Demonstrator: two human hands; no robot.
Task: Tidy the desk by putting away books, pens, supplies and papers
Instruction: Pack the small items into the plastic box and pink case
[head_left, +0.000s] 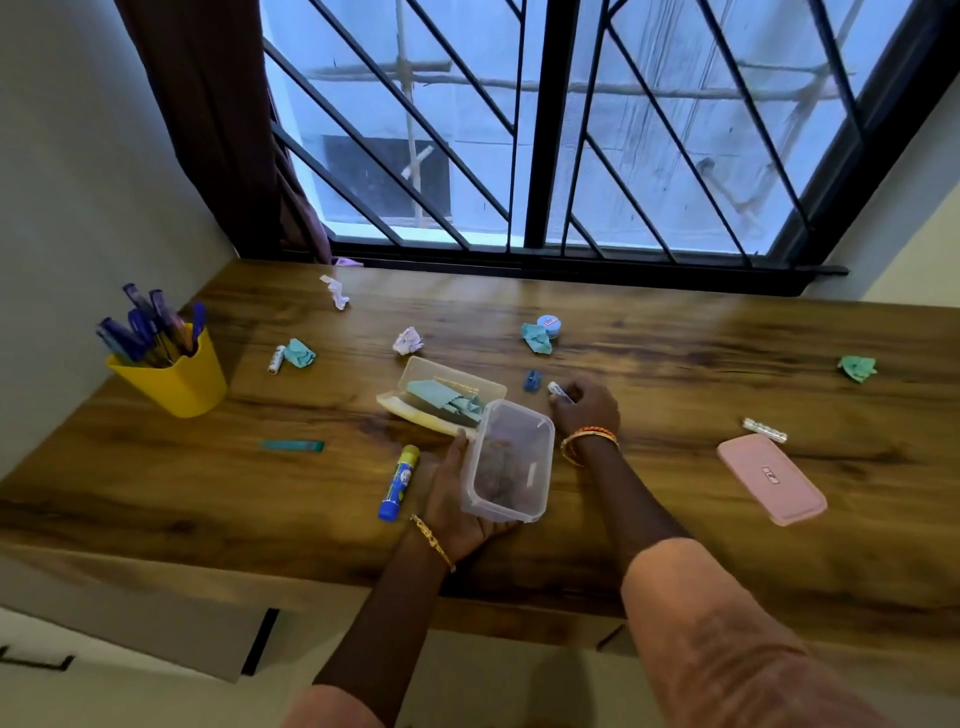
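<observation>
Lower centre: left hand (457, 499) cupped under clear container (511, 460), fingers curled round its side, likely held ready to receive supplies. Just above, right hand (584, 408) pinching small white eraser (560, 391). Farther up: blue tub (548, 326), label unreadable.

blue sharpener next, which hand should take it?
Right. The right hand sits just beside the blue sharpener, though its fingers already pinch a small white eraser. The left hand is holding the clear container.
</observation>
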